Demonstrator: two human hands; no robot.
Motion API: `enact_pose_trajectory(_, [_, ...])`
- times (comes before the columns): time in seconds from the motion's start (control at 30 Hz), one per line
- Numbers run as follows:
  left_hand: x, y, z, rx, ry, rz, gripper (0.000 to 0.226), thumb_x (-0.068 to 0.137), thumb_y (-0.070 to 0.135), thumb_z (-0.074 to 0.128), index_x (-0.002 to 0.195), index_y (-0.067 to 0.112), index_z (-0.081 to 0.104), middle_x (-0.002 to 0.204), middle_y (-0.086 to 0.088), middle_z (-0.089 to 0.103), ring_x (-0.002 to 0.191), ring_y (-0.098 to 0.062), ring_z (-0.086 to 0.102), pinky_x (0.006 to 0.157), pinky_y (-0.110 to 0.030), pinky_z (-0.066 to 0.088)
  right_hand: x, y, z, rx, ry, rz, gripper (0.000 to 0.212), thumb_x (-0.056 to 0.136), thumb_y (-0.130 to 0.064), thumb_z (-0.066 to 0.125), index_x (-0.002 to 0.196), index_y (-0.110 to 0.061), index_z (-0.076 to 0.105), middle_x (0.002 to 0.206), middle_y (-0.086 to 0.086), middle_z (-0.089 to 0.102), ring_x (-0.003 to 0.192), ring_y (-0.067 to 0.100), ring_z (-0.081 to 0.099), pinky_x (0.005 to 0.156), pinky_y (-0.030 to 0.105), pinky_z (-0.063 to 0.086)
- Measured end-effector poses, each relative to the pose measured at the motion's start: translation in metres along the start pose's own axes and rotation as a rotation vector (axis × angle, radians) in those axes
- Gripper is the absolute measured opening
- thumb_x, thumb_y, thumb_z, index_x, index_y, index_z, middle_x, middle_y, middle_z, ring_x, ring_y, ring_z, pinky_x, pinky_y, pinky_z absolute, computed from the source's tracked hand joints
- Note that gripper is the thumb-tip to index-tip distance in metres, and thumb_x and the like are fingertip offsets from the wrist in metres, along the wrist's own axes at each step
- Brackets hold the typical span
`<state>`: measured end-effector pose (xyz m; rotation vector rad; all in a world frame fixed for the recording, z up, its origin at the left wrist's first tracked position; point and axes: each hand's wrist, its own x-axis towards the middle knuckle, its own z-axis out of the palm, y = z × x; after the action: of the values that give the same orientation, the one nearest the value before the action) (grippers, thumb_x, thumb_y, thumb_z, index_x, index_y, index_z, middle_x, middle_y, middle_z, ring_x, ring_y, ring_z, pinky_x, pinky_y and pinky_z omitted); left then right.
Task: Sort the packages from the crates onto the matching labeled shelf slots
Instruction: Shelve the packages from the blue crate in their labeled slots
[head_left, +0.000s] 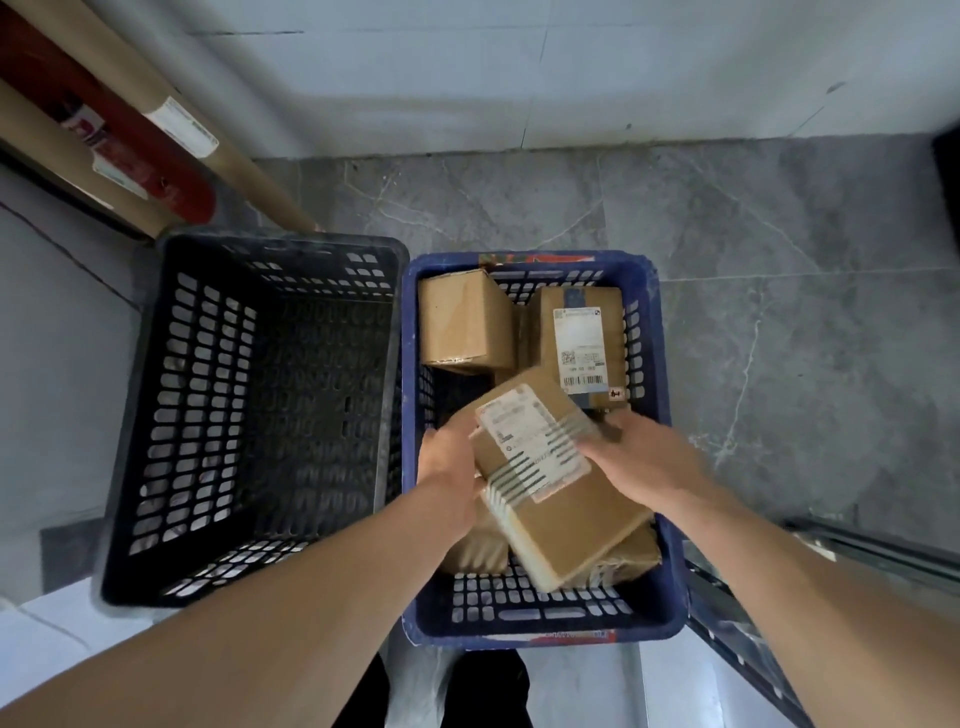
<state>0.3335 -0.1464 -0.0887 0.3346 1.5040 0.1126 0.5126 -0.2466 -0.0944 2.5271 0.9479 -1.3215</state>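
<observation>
A blue crate (667, 582) on the floor holds several brown cardboard packages. Both my hands hold one tilted package (561, 514) with a white shipping label above the crate's near half. My left hand (449, 467) grips its left edge and my right hand (639, 457) grips its right side, fingers on the label. At the crate's far end stand a plain box (462, 322) and a labeled box (582, 338). More packages lie under the held one, partly hidden. No shelf slots show in this view.
A black crate (156, 415) stands just left of the blue one and looks empty. Cardboard tubes (182, 119) and a red cylinder (150, 156) lean at the far left. Grey marble floor (779, 312) lies to the right. A metal rack edge (737, 623) is at the near right.
</observation>
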Motion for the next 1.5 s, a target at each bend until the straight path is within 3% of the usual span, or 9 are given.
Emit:
enact_pose_trajectory(0.17, [-0.009, 0.019, 0.001, 0.150, -0.072, 0.017, 0.032, 0.100, 0.036, 0.050, 0.111, 0.017, 0.073, 0.095, -0.003, 0.078, 0.098, -0.025, 0.071, 0.099, -0.048, 0.054, -0.005, -0.010, 0.021, 0.310, -0.004, 0.099, 0.056, 0.102, -0.067, 0.036, 0.110, -0.022, 0.068, 0.103, -0.008, 0.073, 0.084, 0.008, 0.067, 0.070, 0.029, 0.052])
enact_pose_trajectory(0.4, [-0.014, 0.002, -0.018, 0.179, -0.066, -0.204, 0.066, 0.095, 0.073, 0.038, 0.107, 0.015, 0.068, 0.091, -0.012, 0.077, 0.092, -0.030, 0.069, 0.072, -0.041, 0.054, -0.021, -0.025, 0.038, 0.563, -0.029, 0.259, 0.056, 0.105, -0.059, 0.041, 0.134, -0.012, 0.048, 0.107, -0.002, 0.063, 0.092, 0.016, 0.060, 0.078, 0.033, 0.042])
enact_pose_trajectory(0.47, [-0.019, 0.001, -0.022, 0.185, -0.028, -0.222, 0.073, 0.090, 0.080, 0.036, 0.114, 0.019, 0.068, 0.100, -0.012, 0.076, 0.095, -0.030, 0.069, 0.068, -0.042, 0.052, -0.028, -0.025, 0.044, 0.571, -0.027, 0.290, 0.070, 0.100, -0.070, 0.036, 0.138, -0.013, 0.052, 0.127, 0.005, 0.065, 0.113, 0.026, 0.062, 0.097, 0.040, 0.046])
enact_pose_trajectory(0.57, [-0.035, 0.012, -0.023, 0.218, -0.061, -0.216, 0.078, 0.089, 0.084, 0.027, 0.106, 0.024, 0.074, 0.094, -0.009, 0.078, 0.093, -0.029, 0.069, 0.063, -0.040, 0.047, -0.042, -0.034, 0.040, 0.642, -0.011, 0.290, 0.085, 0.087, -0.086, 0.024, 0.122, -0.022, 0.068, 0.121, -0.001, 0.072, 0.108, 0.023, 0.067, 0.102, 0.045, 0.048])
enact_pose_trajectory(0.87, [-0.124, 0.091, -0.013, 0.267, -0.154, -0.057, 0.078, 0.089, 0.085, 0.018, 0.101, 0.030, 0.072, 0.096, -0.007, 0.078, 0.096, -0.029, 0.068, 0.076, -0.045, 0.047, -0.099, -0.091, -0.041, 0.764, 0.192, 0.203, 0.065, 0.104, -0.066, 0.028, 0.135, -0.023, 0.065, 0.131, -0.003, 0.070, 0.119, 0.025, 0.066, 0.099, 0.037, 0.047])
enact_pose_trajectory(1.1, [-0.219, 0.155, -0.013, 0.281, -0.218, 0.079, 0.070, 0.092, 0.082, 0.017, 0.095, 0.032, 0.066, 0.095, -0.006, 0.069, 0.086, -0.026, 0.062, 0.064, -0.040, 0.043, -0.157, -0.131, -0.120, 0.835, 0.325, 0.060, 0.032, 0.104, -0.064, 0.029, 0.116, -0.051, 0.055, 0.103, -0.015, 0.071, 0.075, 0.000, 0.067, 0.065, 0.018, 0.044])
enact_pose_trajectory(1.23, [-0.275, 0.187, -0.015, 0.286, -0.280, 0.164, 0.074, 0.092, 0.081, 0.013, 0.094, 0.028, 0.064, 0.095, -0.007, 0.067, 0.087, -0.026, 0.059, 0.085, -0.045, 0.042, -0.196, -0.156, -0.164, 0.837, 0.382, 0.040, 0.072, 0.090, -0.083, 0.023, 0.119, -0.033, 0.065, 0.103, -0.009, 0.076, 0.089, 0.013, 0.072, 0.086, 0.038, 0.053])
enact_pose_trajectory(1.37, [-0.332, 0.217, -0.019, 0.288, -0.343, 0.224, 0.070, 0.092, 0.081, 0.014, 0.088, 0.031, 0.062, 0.093, -0.008, 0.066, 0.088, -0.028, 0.059, 0.089, -0.047, 0.040, -0.244, -0.180, -0.214, 0.841, 0.429, 0.017, 0.062, 0.104, -0.067, 0.024, 0.088, -0.024, 0.065, 0.087, -0.004, 0.070, 0.075, 0.010, 0.061, 0.076, 0.032, 0.043])
enact_pose_trajectory(1.5, [-0.390, 0.245, -0.023, 0.248, -0.409, 0.274, 0.069, 0.093, 0.079, 0.017, 0.089, 0.029, 0.064, 0.090, -0.007, 0.071, 0.087, -0.029, 0.062, 0.083, -0.046, 0.042, -0.290, -0.198, -0.260, 0.889, 0.527, -0.026, 0.067, 0.106, -0.065, 0.021, 0.084, -0.021, 0.067, 0.081, 0.000, 0.074, 0.076, 0.017, 0.071, 0.070, 0.034, 0.051])
